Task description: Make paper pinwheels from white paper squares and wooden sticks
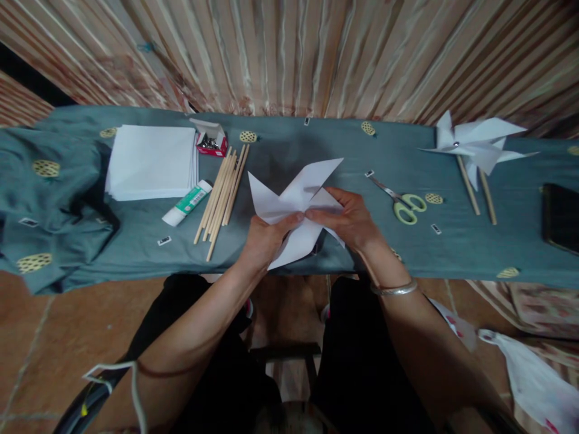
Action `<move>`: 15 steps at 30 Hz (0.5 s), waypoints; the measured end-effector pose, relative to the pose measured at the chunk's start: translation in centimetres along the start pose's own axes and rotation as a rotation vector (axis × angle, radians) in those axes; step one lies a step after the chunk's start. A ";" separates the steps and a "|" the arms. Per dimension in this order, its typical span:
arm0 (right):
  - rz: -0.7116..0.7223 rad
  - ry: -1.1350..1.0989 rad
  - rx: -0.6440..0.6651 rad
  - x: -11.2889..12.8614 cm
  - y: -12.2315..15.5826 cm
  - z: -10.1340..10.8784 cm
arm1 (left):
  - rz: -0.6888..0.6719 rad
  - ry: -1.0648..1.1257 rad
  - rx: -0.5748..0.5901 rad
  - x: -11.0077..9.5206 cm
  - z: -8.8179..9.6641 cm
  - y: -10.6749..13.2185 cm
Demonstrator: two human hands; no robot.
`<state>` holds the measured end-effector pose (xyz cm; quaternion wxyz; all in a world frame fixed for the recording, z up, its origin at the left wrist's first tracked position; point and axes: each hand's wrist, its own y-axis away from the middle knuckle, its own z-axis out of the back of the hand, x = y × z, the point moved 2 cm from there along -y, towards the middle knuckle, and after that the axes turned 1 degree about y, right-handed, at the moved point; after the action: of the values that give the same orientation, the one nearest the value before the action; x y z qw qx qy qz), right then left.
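Pinwheel (296, 205) of folded white paper sits between both hands, above the bench (452, 253), which is draped in grey-green cloth (393, 160) printed with pineapples. The left hand (266, 235) takes the pinwheel from its near left side and the right hand (355, 220) from its right; the two thumbs press down at its centre, their tips almost meeting. The fingers (341, 196) of both hands pinch the paper against those thumbs, though most of them are tucked beneath it, and exactly how they lie underneath I cannot tell. Left of the pinwheel lies a loose bundle of wooden sticks (219, 196), and farther left a green-and-white tube (187, 203). Farther back on that same side of the pinwheel are an open red box (212, 147) of small metal pieces and a stack of white sheets (151, 161). To the pinwheel's right rest scissors (400, 198) with pale green handles; well beyond them on that side, overlapping paper vanes (486, 141) lie with two sticks below, and farthest right of the pinwheel is a dark, flat, phone-like object (563, 217).
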<state>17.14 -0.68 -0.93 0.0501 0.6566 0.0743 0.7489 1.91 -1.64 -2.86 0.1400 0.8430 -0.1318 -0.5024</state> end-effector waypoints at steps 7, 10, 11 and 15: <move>0.020 0.063 0.000 0.0 0.4 -0.1 | -0.014 -0.089 -0.058 -0.4 0.1 0.1; 0.065 0.072 -0.011 0.2 0.6 0.0 | -0.008 -0.079 -0.052 -0.5 0.1 0.1; 0.088 0.072 -0.017 0.2 0.7 0.2 | -0.001 -0.072 -0.053 -0.5 0.2 0.1; 0.159 -0.097 -0.008 0.2 0.7 0.7 | 0.021 -0.086 -0.093 -0.7 0.2 0.0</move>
<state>17.81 -1.36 -0.53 -0.0035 0.6957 0.0165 0.7182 1.42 -1.44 -2.35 0.1782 0.8118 -0.1231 -0.5424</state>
